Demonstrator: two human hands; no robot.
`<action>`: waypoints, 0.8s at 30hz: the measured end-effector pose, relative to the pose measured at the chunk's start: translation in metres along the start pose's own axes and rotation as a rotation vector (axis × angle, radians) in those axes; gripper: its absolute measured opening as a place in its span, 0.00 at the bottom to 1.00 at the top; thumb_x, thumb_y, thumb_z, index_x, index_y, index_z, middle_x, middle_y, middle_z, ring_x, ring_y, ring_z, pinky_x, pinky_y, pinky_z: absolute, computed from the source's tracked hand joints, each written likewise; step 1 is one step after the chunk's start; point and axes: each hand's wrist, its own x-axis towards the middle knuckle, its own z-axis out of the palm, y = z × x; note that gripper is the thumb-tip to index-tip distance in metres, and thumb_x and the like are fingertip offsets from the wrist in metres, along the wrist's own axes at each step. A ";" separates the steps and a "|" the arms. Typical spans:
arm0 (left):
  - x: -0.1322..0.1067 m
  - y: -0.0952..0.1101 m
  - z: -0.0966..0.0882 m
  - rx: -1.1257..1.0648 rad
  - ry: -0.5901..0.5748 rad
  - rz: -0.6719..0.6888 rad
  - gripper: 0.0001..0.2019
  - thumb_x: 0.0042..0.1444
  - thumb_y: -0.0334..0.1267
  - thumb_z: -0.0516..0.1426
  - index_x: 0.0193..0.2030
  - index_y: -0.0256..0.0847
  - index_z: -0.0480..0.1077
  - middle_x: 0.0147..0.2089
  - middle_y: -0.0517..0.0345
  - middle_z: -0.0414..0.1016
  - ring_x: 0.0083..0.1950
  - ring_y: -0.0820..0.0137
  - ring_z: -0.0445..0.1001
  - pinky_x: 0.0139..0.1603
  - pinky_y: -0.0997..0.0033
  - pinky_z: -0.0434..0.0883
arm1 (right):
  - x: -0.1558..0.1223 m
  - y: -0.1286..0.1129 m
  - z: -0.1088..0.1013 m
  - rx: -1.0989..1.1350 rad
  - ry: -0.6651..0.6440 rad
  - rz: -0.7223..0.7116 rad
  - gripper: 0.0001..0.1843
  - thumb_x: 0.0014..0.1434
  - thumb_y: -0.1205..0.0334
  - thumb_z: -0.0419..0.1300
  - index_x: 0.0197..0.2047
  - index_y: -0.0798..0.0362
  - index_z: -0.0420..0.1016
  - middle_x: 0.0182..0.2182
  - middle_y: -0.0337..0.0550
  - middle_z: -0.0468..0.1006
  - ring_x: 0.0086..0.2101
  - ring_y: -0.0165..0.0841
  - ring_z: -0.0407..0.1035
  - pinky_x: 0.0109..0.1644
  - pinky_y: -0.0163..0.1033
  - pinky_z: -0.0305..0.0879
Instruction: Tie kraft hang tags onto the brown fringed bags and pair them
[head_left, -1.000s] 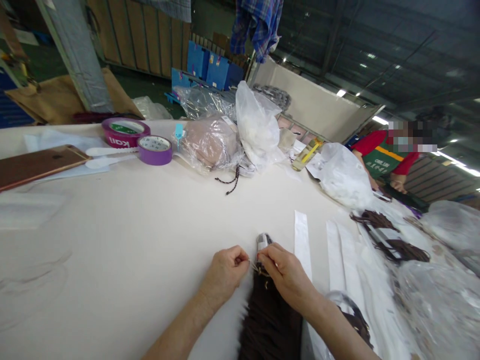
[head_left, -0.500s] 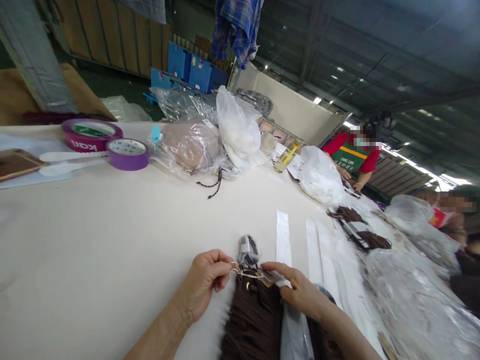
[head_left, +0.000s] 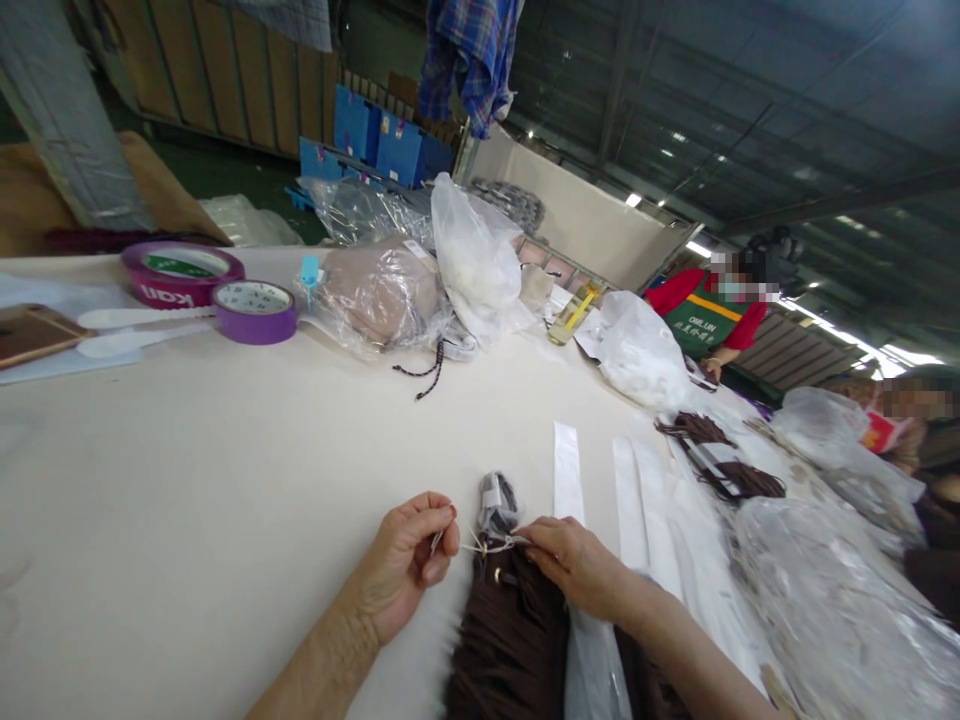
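A dark brown bundle of cords [head_left: 510, 640] lies on the white table [head_left: 225, 450] in front of me, its top end wrapped in clear plastic [head_left: 496, 497]. My left hand [head_left: 409, 555] is closed in a pinch on one end of a thin pale string [head_left: 480, 545]. My right hand [head_left: 574, 565] pinches the other end of that string at the bundle's neck and rests on the brown cords. The string runs taut between the two hands.
Two purple tape rolls [head_left: 255, 310], a phone [head_left: 34, 333] and white spoons lie at the far left. Plastic bags [head_left: 420, 270] pile up at the table's back. White paper strips [head_left: 566, 470] and brown cord bundles [head_left: 739, 480] lie to the right. Two people sit at far right.
The view swung right and then steadied. My left hand pulled the string a little away from the bundle. My right hand shifted from the tag back to the bundle's neck.
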 end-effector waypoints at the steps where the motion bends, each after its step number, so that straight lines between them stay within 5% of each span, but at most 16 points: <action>1: 0.000 0.000 0.000 0.010 0.009 0.006 0.13 0.38 0.39 0.61 0.27 0.38 0.61 0.16 0.67 0.65 0.13 0.83 0.52 0.16 0.80 0.44 | -0.001 -0.001 0.000 -0.055 0.010 0.012 0.13 0.60 0.69 0.46 0.39 0.52 0.72 0.33 0.42 0.76 0.35 0.33 0.69 0.41 0.36 0.60; 6: -0.002 0.002 0.002 0.168 0.078 0.103 0.10 0.39 0.39 0.60 0.25 0.37 0.63 0.14 0.64 0.65 0.18 0.81 0.56 0.20 0.80 0.51 | -0.015 -0.010 0.003 -0.414 0.115 0.038 0.11 0.58 0.74 0.48 0.30 0.55 0.70 0.28 0.44 0.74 0.31 0.35 0.67 0.38 0.40 0.55; 10: -0.003 0.002 0.005 0.208 0.067 0.183 0.08 0.40 0.37 0.59 0.23 0.36 0.65 0.15 0.62 0.66 0.23 0.77 0.63 0.29 0.78 0.59 | -0.028 -0.030 0.002 -0.356 0.191 0.102 0.12 0.56 0.74 0.47 0.28 0.55 0.68 0.26 0.44 0.72 0.27 0.34 0.66 0.31 0.38 0.52; 13: -0.005 0.002 0.005 0.163 0.012 0.134 0.08 0.39 0.37 0.59 0.24 0.37 0.65 0.14 0.64 0.63 0.22 0.76 0.63 0.28 0.77 0.59 | -0.031 -0.050 0.005 0.130 0.174 0.297 0.11 0.57 0.66 0.48 0.26 0.54 0.67 0.22 0.42 0.71 0.24 0.32 0.65 0.27 0.35 0.52; 18: -0.009 0.005 0.000 0.243 -0.035 0.122 0.09 0.40 0.39 0.60 0.25 0.35 0.67 0.20 0.62 0.68 0.20 0.79 0.59 0.22 0.78 0.55 | -0.022 -0.077 0.025 1.443 0.118 0.632 0.10 0.48 0.58 0.57 0.31 0.56 0.65 0.25 0.43 0.75 0.23 0.30 0.71 0.24 0.31 0.60; 24: -0.021 0.000 -0.006 0.425 -0.029 0.174 0.10 0.41 0.41 0.60 0.23 0.35 0.68 0.15 0.66 0.62 0.17 0.81 0.56 0.23 0.79 0.54 | -0.007 -0.091 0.041 1.873 0.144 0.743 0.08 0.49 0.66 0.54 0.33 0.60 0.69 0.19 0.39 0.71 0.16 0.23 0.64 0.17 0.25 0.54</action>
